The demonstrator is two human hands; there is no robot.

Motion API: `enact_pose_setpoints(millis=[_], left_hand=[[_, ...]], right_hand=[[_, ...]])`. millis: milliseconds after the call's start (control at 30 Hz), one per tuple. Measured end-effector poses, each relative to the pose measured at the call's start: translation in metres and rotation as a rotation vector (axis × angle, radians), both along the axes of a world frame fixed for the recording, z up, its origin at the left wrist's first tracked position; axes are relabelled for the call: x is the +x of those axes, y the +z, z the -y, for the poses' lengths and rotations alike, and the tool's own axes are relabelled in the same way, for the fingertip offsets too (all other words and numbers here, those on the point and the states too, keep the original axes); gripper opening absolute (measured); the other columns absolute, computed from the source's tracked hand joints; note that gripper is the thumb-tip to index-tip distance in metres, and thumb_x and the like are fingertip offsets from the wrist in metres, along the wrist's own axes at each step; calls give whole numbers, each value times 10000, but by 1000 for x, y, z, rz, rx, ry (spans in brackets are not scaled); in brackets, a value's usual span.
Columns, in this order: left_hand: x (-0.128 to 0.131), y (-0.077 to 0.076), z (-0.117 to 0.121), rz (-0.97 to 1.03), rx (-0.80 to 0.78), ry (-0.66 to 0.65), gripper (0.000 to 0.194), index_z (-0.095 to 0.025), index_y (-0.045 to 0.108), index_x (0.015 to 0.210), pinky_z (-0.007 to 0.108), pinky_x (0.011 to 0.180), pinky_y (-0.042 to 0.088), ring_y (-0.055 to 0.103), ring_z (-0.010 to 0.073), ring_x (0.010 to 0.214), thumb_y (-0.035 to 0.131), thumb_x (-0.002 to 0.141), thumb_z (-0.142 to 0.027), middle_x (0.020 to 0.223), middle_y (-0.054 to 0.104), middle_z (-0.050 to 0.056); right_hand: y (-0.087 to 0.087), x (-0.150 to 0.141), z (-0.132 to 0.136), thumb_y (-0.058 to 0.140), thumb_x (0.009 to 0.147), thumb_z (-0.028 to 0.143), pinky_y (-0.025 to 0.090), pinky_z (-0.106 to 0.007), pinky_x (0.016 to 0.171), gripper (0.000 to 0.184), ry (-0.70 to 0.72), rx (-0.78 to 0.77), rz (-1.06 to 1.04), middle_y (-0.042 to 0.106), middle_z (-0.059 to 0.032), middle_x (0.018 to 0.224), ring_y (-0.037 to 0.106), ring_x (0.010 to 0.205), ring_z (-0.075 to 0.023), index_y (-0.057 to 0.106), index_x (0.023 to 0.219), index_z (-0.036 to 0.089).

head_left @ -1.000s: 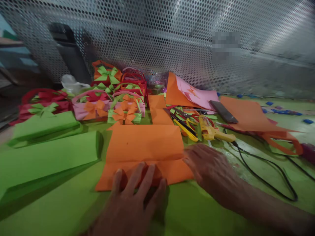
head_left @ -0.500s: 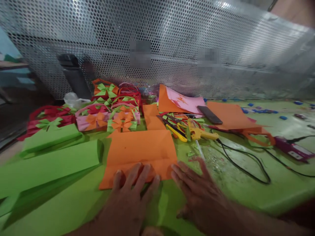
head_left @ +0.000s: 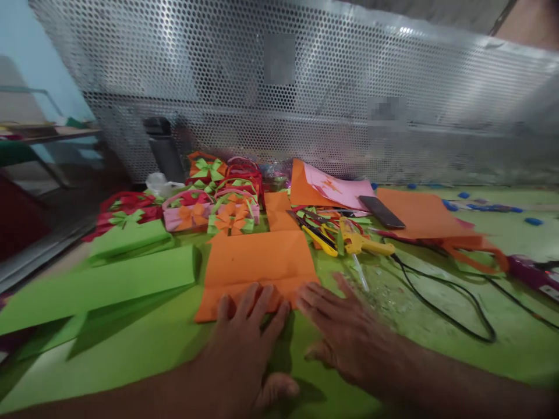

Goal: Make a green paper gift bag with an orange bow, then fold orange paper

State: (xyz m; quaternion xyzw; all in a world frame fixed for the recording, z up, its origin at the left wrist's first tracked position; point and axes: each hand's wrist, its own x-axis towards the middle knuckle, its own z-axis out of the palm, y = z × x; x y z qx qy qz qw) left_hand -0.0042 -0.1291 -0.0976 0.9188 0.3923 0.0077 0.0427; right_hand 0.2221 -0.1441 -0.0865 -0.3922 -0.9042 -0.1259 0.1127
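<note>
Left hand spread flat, fingertips pinning orange paper sheet's near flap; right hand spread beside. Judgement: keep pressure even along the fold on the counter.

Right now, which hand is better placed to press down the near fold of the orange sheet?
Probably the left hand: its fingers already lie flat on the orange sheet at its near edge. The right hand only touches the sheet's right corner.

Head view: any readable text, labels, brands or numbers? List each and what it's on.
None can be read.
Two grey blurred patches on the perforated metal wall panel: nothing can be made out there.
Dark flat phone: screen blank.
Yellow glue gun: any marking too small and blurred.
Folded orange paper sheet under the left hand and right hand: plain.
</note>
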Motion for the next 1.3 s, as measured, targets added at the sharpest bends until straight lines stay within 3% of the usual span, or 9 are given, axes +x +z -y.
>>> enact_pose_setpoints(millis=[167,300,500,600,767,867,967,1133,1300], left_hand=[[2,21,5,-27,-102,9,888,-196,290,1433,740,925,254,245,459,1319,221,772,-786,1455,305,224],[-19,27,10,-76,-155,93,870,-183,272,1438,670,984,275,208,423,1344,281,788,-762,1482,279,173],[-71,13,21,-151,33,178,852,-182,296,1428,603,1007,311,241,404,1340,353,786,-740,1477,290,138],[-90,13,25,-213,110,207,825,-155,391,1386,607,978,343,339,418,1289,355,795,-729,1427,377,162],[-90,26,26,-250,221,227,677,-143,573,1242,593,1022,296,423,396,1240,396,835,-655,1309,532,166],[-65,32,21,-147,284,79,711,-115,532,1280,526,1059,290,411,362,1260,387,842,-655,1359,476,174],[-33,33,9,-73,160,-81,819,-102,450,1344,510,1049,320,385,358,1281,341,813,-717,1393,424,182],[-15,19,-12,-31,-10,-93,832,-74,402,1368,466,1027,370,385,335,1285,273,841,-704,1399,382,213],[-31,3,-19,104,72,-148,780,-135,373,1393,417,1047,357,391,295,1291,343,839,-683,1411,385,159]], right_hand=[[-22,-6,-9,387,917,491,6,-430,1122,484,94,152,-52,653,-97,1169,568,1105,-218,613,1132,122],[-25,-5,-13,347,930,480,-7,-460,1119,485,163,269,-91,688,-85,1100,613,1020,-217,640,1079,124],[-11,-3,-15,339,925,494,353,-450,967,494,234,340,19,693,-99,1080,640,946,-249,652,1093,150],[-12,-1,-16,322,932,492,396,-450,931,499,227,334,21,687,-89,1100,636,962,-240,646,1104,153],[-21,4,-17,364,921,501,319,-460,1023,520,239,240,22,650,-97,1175,602,1054,-222,591,1172,106],[-22,1,-16,375,928,481,244,-473,1078,491,169,119,-13,595,-87,1257,557,1136,-216,560,1218,132],[-15,-2,-19,385,926,490,206,-466,1104,490,93,-84,-44,558,-75,1300,500,1210,-207,526,1268,169],[5,2,-30,320,947,493,148,-410,1132,524,107,-370,-14,461,-59,1392,370,1312,-167,429,1355,184],[8,9,-40,383,947,431,123,-405,1130,443,127,-371,-42,499,-55,1370,391,1298,-154,466,1318,203]])
